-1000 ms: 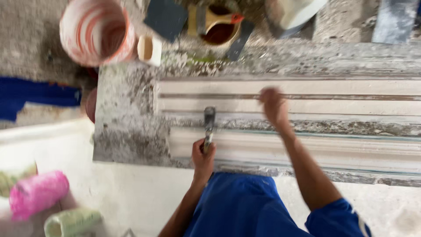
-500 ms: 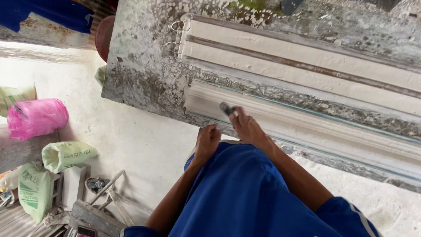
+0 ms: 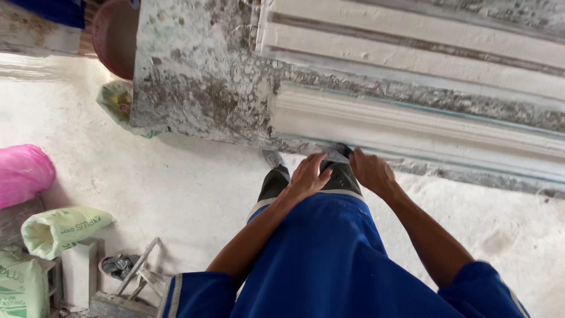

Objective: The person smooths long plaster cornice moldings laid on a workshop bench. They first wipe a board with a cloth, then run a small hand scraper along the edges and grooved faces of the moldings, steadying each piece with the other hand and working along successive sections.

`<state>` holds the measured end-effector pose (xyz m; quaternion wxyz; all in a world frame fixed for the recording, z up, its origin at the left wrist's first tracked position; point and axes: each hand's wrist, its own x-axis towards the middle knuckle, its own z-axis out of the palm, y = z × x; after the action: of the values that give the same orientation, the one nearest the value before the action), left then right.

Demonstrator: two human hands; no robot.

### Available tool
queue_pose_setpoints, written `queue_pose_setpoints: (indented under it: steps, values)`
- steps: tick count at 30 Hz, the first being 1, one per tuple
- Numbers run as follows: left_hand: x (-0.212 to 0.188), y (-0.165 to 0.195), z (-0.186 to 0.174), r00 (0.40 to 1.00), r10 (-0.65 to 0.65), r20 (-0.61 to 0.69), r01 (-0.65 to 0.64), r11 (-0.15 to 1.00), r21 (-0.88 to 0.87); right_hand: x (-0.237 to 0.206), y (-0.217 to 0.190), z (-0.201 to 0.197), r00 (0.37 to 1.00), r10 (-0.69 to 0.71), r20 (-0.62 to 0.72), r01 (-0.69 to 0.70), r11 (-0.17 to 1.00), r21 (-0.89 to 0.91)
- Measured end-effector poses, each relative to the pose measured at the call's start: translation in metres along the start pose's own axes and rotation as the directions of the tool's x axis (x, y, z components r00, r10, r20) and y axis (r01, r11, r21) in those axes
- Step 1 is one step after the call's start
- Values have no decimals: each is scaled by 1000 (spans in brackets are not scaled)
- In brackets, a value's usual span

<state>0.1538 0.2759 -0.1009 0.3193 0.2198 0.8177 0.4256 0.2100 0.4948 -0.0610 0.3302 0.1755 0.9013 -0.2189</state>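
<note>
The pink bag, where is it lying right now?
In the head view the pink bag lies at the far left edge on the white floor, just above a pale green sack, well left of both hands.

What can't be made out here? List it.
- Head view: whatever the left hand and right hand grip at the edge of the white moulding is covered by the fingers.
- The red tub is cut off by the top edge and the workbench.
- The pink bag runs off the left edge.
</note>
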Motion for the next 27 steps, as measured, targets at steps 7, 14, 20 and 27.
queue_pose_setpoints:
  steps: [7,14,20,27]
  values:
    - [-1,6,-14,984,-103,-143,80,983,-162,35,-98,14,985,-168,-30,168,986,15]
    - [-31,-39,-73,928,-216,-303,98,928,-360,73,-185,31,953,-295,63,298,953,-47]
    - [-57,-18,-24,975,-216,-47,189,926,-328,-20,-72,3,961,-241,137,248,968,-38]
    - [-64,-2,31,966,-257,-29,235,918,-320,-65,26,-42,965,-158,207,244,827,-506]
